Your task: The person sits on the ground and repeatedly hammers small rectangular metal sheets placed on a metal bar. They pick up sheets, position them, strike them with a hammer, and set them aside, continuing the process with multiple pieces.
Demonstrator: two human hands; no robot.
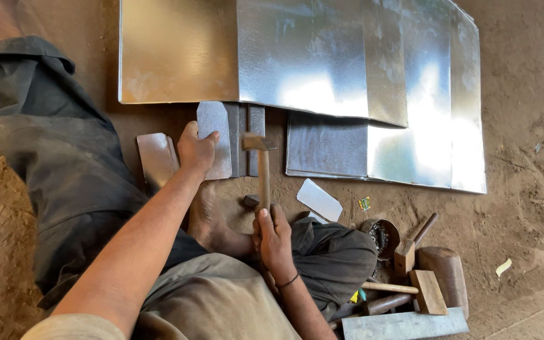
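A small metal piece (215,140) with a rounded top is being pinned flat on the dirt floor (524,126), roughly in the middle of the frame, just below the edge of the big sheets. The left hand (195,151) is pressed down on its left edge, thumb laid over the top of the piece, fingers curled closed against it. Right beside it, a hammer (260,165) is held upright by the right hand (273,238), which is wrapped tight around the lower end of the wooden handle; the metal head is sitting just to the right of the piece, at about the same height as its middle. Whether the head is actually touching metal can't be told from this angle. A couple of narrow dark strips (247,135) are tucked under the piece on its right side, and another bent strip (156,158) is lying just left of the left hand. A bare foot (206,217) is planted right below the piece. Further out, large shiny sheets (322,56) are stacked overlapping across the top, and a small white cut-off (319,199) is lying near the right hand. Down in the lower right corner a pile of wooden mallets (432,277) and blocks is gathered, with a grey metal bar (404,324) at the bottom edge.
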